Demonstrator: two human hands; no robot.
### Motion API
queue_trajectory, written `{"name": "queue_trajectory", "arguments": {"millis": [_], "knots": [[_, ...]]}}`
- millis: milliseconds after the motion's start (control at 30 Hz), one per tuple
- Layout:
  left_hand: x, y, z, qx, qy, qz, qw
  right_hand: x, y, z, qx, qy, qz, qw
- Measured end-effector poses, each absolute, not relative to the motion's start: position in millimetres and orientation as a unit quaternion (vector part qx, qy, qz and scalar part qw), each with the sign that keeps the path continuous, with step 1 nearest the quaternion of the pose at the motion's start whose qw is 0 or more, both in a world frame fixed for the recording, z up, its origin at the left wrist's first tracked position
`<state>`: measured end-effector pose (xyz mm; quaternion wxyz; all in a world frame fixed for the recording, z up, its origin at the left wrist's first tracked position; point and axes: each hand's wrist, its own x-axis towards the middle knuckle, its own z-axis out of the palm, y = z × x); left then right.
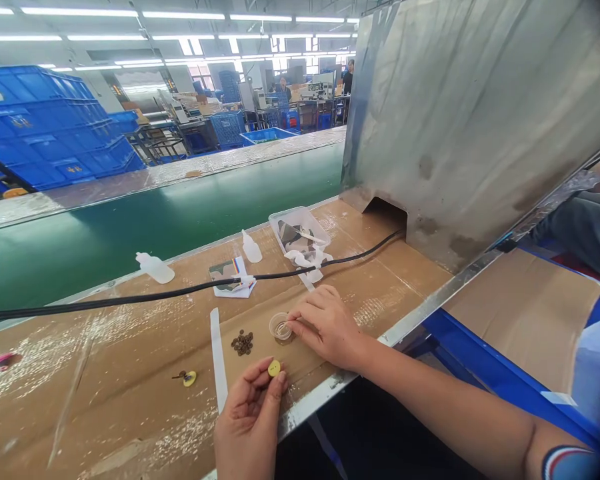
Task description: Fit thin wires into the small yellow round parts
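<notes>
One small yellow disc (274, 367) was pinched at the near edge by the left hand (250, 413), fingers clamped on it, while the right hand (325, 325), fingers together, was dipped into the clear cup (281, 327). A finished-looking yellow piece (189, 379) lay to the left, and the pile of dark parts (242, 342) suggested that much was left.

On the cardboard-covered bench (130, 373), the left hand (250, 417) pinches a small yellow disc (275, 367) while the right hand (327, 327) touches a clear cup (281, 327).
</notes>
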<state>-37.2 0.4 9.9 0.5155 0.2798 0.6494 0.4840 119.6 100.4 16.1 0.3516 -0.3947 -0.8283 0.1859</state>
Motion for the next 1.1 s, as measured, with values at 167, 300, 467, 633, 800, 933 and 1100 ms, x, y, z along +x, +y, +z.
{"name": "queue_trajectory", "arguments": {"millis": [167,300,467,633,800,933,1100], "knots": [[-37.3,2.3,9.7,0.290,0.660,0.474,0.506,115.3,102.2,16.4,-0.403,-0.829,0.179,0.345],[-38.4,0.8,9.1,0.287,0.656,0.478,0.508,115.4,100.9,19.3,-0.405,-0.821,0.178,0.362],[-39.0,-1.0,8.4,0.280,0.655,0.484,0.508,119.3,100.6,19.7,-0.405,-0.808,0.209,0.373],[-38.0,0.8,10.0,0.288,0.656,0.481,0.506,121.1,100.1,20.1,-0.431,-0.769,0.259,0.395],[-36.8,1.7,13.6,0.271,0.661,0.485,0.504,122.9,101.3,21.4,-0.463,-0.720,0.311,0.412],[-36.9,1.9,13.3,0.270,0.656,0.488,0.509,124.8,100.5,23.4,-0.468,-0.698,0.330,0.430],[-36.7,0.8,10.0,0.274,0.657,0.485,0.508,125.4,91.3,31.2,-0.449,-0.708,0.330,0.435]]}}
